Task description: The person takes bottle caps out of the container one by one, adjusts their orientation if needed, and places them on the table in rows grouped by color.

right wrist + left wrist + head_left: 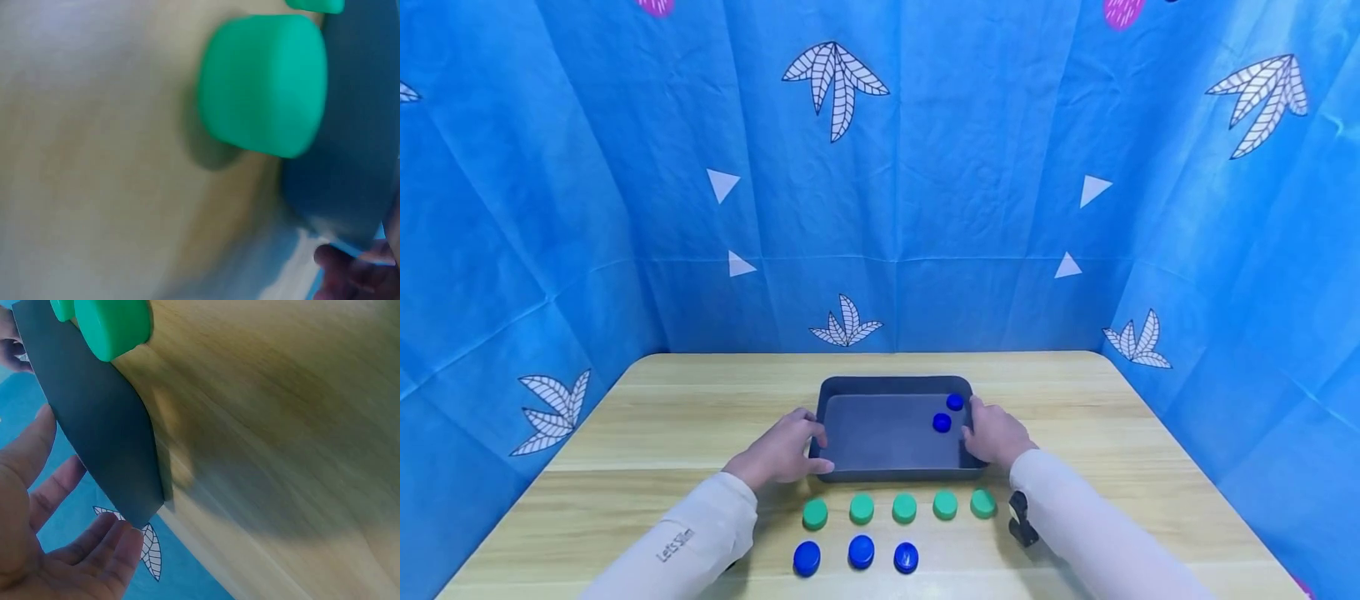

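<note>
A dark grey rectangular tray (pixel 880 476) sits on the table, its front wall also filling part of the left wrist view. My left hand (pixel 786 447) holds the tray's left end, with thumb and fingers at the rim near the front corner. At the opposite end, my right hand (pixel 997 433) grips the right rim, its thumb over the edge. Two blue bottle caps (pixel 942 422) lie inside the tray near that hand. In the right wrist view the right fingers (pixel 340 272) are partly cut off at the tray's corner.
Several green bottle caps (pixel 904 508) form a row just in front of the tray. Three blue caps (pixel 861 552) make a second row nearer me. A blue patterned curtain (pixel 895 208) surrounds the wooden table (pixel 700 383) at the back and sides.
</note>
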Action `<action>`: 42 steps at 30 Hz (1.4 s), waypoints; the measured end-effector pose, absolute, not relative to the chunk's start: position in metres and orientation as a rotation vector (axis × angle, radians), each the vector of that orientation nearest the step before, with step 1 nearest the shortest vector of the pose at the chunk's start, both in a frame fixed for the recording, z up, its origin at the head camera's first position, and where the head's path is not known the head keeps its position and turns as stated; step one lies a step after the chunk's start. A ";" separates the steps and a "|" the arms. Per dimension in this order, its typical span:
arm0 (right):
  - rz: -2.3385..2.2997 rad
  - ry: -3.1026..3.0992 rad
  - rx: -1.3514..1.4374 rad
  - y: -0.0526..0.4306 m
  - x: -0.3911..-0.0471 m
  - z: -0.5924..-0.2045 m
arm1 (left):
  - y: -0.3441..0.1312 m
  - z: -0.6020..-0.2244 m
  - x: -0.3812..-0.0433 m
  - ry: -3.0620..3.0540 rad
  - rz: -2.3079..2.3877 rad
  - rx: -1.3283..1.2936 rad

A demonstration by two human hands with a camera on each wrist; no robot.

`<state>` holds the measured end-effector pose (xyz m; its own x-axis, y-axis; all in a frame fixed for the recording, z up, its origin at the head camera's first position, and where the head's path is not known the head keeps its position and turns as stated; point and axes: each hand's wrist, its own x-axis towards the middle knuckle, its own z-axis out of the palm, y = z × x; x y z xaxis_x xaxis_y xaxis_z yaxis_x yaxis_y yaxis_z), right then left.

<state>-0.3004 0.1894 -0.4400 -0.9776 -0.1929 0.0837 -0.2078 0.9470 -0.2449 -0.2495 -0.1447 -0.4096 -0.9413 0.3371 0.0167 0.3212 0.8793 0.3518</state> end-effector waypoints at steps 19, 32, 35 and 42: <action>0.249 -3.156 0.634 0.158 -0.315 -0.418 | -0.142 -0.410 -0.254 3.016 0.515 0.481; 0.293 -3.127 0.751 0.156 -0.309 -0.434 | -0.136 -0.410 -0.252 2.990 0.505 0.399; 0.321 -3.091 0.770 0.157 -0.310 -0.434 | -0.136 -0.409 -0.252 2.995 0.506 0.400; 0.361 -3.100 0.767 0.159 -0.314 -0.429 | -0.136 -0.406 -0.254 2.991 0.502 0.394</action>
